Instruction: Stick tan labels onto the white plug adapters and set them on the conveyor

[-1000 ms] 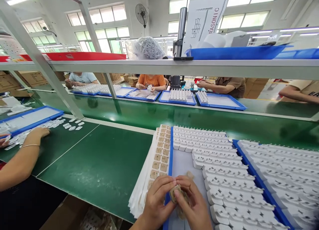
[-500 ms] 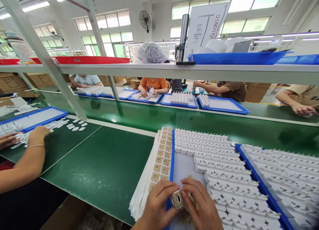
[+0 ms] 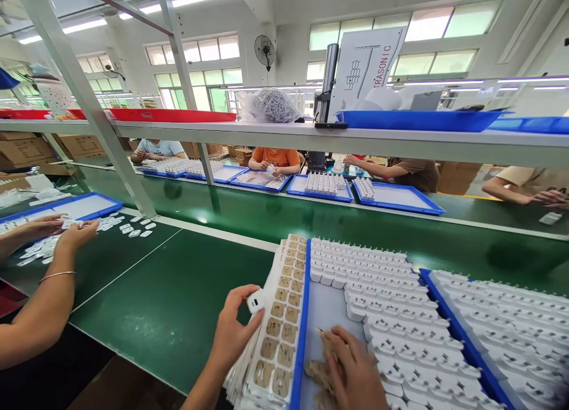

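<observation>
My left hand [image 3: 235, 321] pinches a small white charger housing [image 3: 255, 302] between thumb and fingertips, its face with a dark rectangular slot turned up towards me. The housing is held above the left edge of a stack of sticker sheets [image 3: 281, 309] with rows of brownish rounded squares. Over the near end of a blue-rimmed tray [image 3: 304, 315], my right hand [image 3: 353, 368] has its fingers curled on a thin brown film scrap [image 3: 326, 338]. More crumpled brown scraps [image 3: 317, 371] lie below it on the tray, partly hidden by the hand. Rows of white housings [image 3: 400, 315] stand beside it.
Another tray of white housings [image 3: 524, 321] adjoins on the right. At left, a co-worker's hands [image 3: 73, 229] handle white parts beside scattered white pieces [image 3: 136, 227]. A shelf [image 3: 267, 138] crosses above the green bench [image 3: 160, 303], and other people work beyond it.
My hands have parted. The left hand has carried the white housing left and up, off the tray. My right hand has let go of the housing and stays low over the brown scraps.
</observation>
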`<state>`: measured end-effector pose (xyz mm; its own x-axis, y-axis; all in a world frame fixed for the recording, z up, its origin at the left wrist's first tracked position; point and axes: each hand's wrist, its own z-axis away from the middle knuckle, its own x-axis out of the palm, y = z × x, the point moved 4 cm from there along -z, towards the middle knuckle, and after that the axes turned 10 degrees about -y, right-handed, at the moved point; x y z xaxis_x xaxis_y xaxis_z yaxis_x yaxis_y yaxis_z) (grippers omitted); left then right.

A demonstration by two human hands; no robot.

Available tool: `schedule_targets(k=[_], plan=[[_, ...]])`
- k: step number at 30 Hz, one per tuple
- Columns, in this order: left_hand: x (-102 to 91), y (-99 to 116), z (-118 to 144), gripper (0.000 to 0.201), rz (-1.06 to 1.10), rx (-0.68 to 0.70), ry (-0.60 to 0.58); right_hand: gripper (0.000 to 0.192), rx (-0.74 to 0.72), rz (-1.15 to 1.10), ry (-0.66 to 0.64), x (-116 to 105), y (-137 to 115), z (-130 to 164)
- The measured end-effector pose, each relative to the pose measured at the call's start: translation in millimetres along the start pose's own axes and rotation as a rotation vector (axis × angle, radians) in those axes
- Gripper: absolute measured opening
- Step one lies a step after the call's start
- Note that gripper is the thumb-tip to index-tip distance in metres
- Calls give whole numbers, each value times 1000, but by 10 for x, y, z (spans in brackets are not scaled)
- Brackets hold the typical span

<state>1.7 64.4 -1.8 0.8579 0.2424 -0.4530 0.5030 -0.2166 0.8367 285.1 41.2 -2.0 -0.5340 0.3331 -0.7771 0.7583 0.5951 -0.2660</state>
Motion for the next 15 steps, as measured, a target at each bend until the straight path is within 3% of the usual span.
schedule_targets(k=[4,10,12,15], plan=[[-519,-482,-381,39,-115,-57,132,27,-84,58,-52,171,48,78],[-1574,-1327,-1146,52,-286,-244,385,19,-226,-13,-45,219,-10,95],[-1785,-1538,-1233,50,-294,-313,449,18,-269,4,-13,242,7,81],[-1901,-1770,-1202,42,-298,-370,505,20,-290,55,16,269,69,62]])
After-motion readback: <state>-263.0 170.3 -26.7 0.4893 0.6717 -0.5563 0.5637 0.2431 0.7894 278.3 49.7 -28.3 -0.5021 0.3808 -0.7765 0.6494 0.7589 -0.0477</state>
